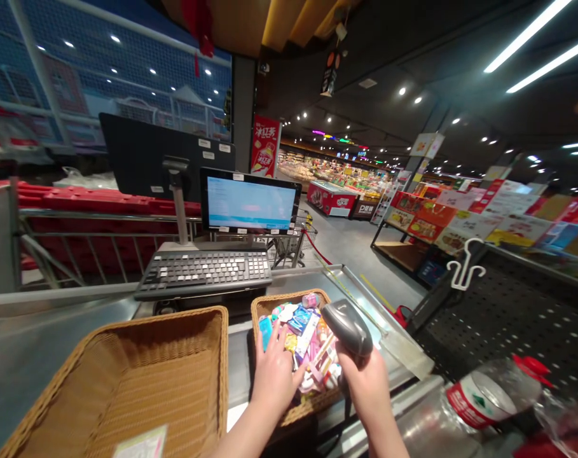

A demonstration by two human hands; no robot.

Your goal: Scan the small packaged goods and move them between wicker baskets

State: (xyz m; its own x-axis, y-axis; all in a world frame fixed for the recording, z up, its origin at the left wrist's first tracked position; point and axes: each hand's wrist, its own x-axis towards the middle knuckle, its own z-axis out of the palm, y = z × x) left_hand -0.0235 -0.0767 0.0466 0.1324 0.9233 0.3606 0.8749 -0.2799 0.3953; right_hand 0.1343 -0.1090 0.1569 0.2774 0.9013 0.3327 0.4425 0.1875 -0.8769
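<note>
Step in hand, as I judge it: picking one item out of the pile for scanning. My left hand (274,375) lies on the packets (302,331) in the small basket (289,297), which sits on the counter (31,343) near me, right of centre. The fingers are spread over the pile and loose, and I see nothing pinched between them. My right hand (367,381) is wrapped tight round the handle of the scanner (348,326). It is held just right of the small basket, head tilted left over the packets.

The large basket (165,316) is just beside it on the left, with a paper slip (140,443) at its near edge. Further off are the keyboard (205,272) and the screen (249,203), lit. A bottle (479,397) lies on its side at near right.

The next move calls for the left fingers to close on a single packet, lift it free of its neighbours and turn its barcode to face the scanner head. I can't make out any barcodes from here, so the packet may need turning over.
</note>
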